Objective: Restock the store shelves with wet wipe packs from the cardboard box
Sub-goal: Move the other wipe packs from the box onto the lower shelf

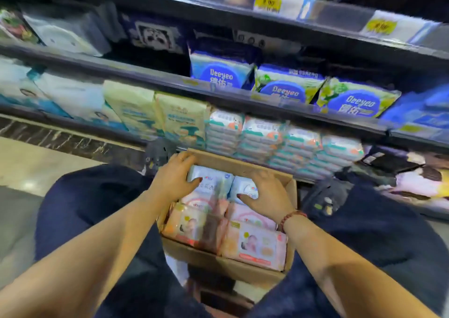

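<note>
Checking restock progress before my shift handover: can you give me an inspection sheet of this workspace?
Surface: pale tiled floor to the person's left; what the box stands on is hidden.
Job's things: open cardboard box between the knees; left blue pack and right blue pack at its far end, pink packs nearer.
Clutter: nothing seen.
Hands: left hand grips the left blue pack; right hand curls over the right blue pack, fingers blurred.
Cables: nothing seen.
Surroundings: shelves ahead; stacked white-and-teal packs just behind the box, Deeyeo packs above, yellow price tags on the top rail.
</note>
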A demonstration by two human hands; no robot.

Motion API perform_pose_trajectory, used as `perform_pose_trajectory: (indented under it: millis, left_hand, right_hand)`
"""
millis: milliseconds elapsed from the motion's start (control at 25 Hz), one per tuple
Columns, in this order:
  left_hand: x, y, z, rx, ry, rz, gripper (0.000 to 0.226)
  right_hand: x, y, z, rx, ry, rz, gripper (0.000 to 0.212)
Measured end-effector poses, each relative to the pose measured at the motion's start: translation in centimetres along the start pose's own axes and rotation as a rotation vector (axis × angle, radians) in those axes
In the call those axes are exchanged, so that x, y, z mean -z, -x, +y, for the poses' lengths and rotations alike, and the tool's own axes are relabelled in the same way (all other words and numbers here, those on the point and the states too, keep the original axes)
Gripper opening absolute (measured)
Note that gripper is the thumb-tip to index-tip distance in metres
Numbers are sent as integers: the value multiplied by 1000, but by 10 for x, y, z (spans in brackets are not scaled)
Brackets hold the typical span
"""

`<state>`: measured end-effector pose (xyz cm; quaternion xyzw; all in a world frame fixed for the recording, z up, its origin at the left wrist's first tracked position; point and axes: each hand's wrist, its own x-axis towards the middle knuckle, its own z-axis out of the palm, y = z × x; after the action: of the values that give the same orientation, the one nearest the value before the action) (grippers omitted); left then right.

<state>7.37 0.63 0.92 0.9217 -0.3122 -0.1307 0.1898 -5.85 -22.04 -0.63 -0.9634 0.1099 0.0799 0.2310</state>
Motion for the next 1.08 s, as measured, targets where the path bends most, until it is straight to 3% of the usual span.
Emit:
perform_pose_trajectory:
  millis: [160, 320, 480, 760, 1080]
  left_hand:
    - [-44, 19, -33, 85, 74, -161, 60]
    - [-74, 28, -63, 147, 93, -249, 75]
    - [-87, 34, -75, 224, 147, -253, 83]
    - [-93, 36, -98, 339, 281, -216, 58]
    - [-87, 38, -98, 321, 311, -198, 58]
  right_hand:
    - [-69, 12, 1, -159, -174, -174, 64]
    - [-122, 11, -20, -116, -123, -361, 79]
    - [-161, 0, -36, -70, -106, -397, 97]
    - [-181, -26, -34, -71, -65, -488, 114]
    - [-170, -32, -38, -32, -13, -392, 98]
